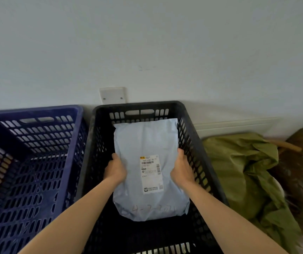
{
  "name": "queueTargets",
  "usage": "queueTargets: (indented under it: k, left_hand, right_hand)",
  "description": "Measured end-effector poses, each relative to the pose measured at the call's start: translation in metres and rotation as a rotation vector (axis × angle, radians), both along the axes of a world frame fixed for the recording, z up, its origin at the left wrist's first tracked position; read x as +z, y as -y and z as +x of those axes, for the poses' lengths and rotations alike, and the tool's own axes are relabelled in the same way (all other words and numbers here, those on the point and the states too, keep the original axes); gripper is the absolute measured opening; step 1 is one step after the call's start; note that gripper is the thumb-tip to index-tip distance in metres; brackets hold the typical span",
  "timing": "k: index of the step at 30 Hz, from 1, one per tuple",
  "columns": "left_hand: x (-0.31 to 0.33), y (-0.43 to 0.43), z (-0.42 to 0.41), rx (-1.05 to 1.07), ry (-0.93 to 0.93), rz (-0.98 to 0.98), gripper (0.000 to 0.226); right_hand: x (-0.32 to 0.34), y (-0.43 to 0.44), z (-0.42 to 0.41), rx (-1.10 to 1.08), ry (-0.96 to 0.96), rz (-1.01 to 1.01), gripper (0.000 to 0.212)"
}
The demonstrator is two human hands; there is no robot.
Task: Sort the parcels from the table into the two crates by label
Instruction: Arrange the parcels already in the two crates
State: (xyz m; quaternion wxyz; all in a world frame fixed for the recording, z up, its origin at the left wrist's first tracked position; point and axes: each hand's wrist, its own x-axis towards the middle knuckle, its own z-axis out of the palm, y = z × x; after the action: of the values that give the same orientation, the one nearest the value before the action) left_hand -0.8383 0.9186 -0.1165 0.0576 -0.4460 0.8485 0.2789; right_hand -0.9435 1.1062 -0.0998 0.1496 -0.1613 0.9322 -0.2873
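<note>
Both hands, left hand (115, 169) and right hand (182, 171), grip the pale blue parcel (149, 143) by its side edges, fingers curled round it, inside the black crate (99, 143) (blue crate (70, 143) left). Placing step; next, I judge, releasing it.

Two crates, one parcel (148, 142), one green bag (238, 162)
Crates break down as one blue crate (37, 134) on the left and one black crate (99, 143) just right of it.

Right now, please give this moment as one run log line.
item: pale blue plastic mailer parcel | place: inside black slotted plastic crate | left hand grip: holds parcel | right hand grip: holds parcel
</note>
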Motion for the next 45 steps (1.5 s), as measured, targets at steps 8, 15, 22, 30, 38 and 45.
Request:
queueTargets:
  k: [8, 15, 22, 30, 38, 45]
  left_hand:
    - [-0.018, -0.013, 0.002, 0.028, 0.117, 0.068, 0.049]
    - [-0.041, -0.016, 0.002, -0.025, 0.094, 0.092, 0.056]
    - [-0.056, -0.018, 0.004, -0.022, 0.086, 0.192, 0.055]
    - [-0.07, -0.022, 0.006, -0.059, 0.184, 0.165, 0.062]
    - [-0.081, -0.032, 0.006, -0.145, 0.231, 0.032, 0.053]
    - [-0.076, -0.036, 0.01, -0.162, 0.25, 0.087, 0.052]
  right_hand:
    - [-0.03, 0.003, 0.003, 0.042, 0.105, 0.139, 0.071]
    - [-0.047, 0.009, 0.001, 0.072, 0.177, 0.211, 0.074]
    - [-0.062, 0.014, -0.008, 0.096, 0.188, 0.251, 0.074]
    - [-0.079, 0.011, -0.006, 0.287, 0.048, 0.455, 0.074]
    - [-0.097, 0.008, -0.009, 0.493, 0.013, 0.564, 0.067]
    - [-0.095, 0.021, -0.004, 0.373, 0.11, 0.509, 0.064]
